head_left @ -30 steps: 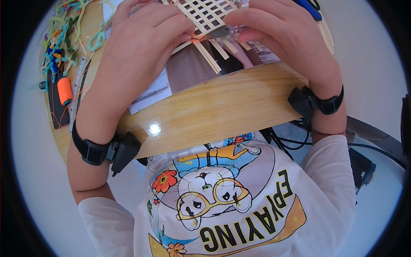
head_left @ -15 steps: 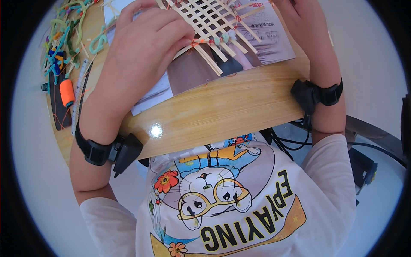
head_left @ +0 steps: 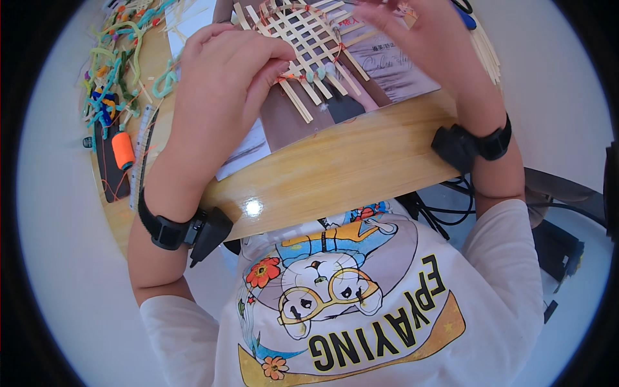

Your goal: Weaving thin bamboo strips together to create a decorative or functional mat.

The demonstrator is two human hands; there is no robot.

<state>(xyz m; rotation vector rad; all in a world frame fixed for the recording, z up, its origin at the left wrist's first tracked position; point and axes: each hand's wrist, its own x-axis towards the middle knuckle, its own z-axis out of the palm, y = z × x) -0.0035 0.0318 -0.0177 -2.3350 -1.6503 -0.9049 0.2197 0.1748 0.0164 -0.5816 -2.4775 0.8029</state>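
Note:
A lattice of pale flat strips point(head_left: 303, 35), woven with square gaps, lies on a printed sheet at the top of the view. Its round outline is bound with reddish-orange thread, and pale green and whitish bead-like bits point(head_left: 316, 74) sit along the near edge. My left hand point(head_left: 225, 84) is closed, thumb and forefinger pinching the lattice's left near edge. Over the lattice's far right side hovers my right hand point(head_left: 429, 42), apart from the weave as far as I can see. Its fingers are blurred and partly cut off by the top edge, so what they hold is unclear.
An orange thread spool point(head_left: 122, 151) stands at the left beside a ruler point(head_left: 143, 155) and a dark flat object point(head_left: 111, 171). Beyond lies a heap of coloured fuzzy stems point(head_left: 119, 77). Loose pale strips point(head_left: 483, 55) lie at the right table edge.
My right hand has come left and down toward the lattice. The left hand keeps its pinch. The whole view has shifted slightly.

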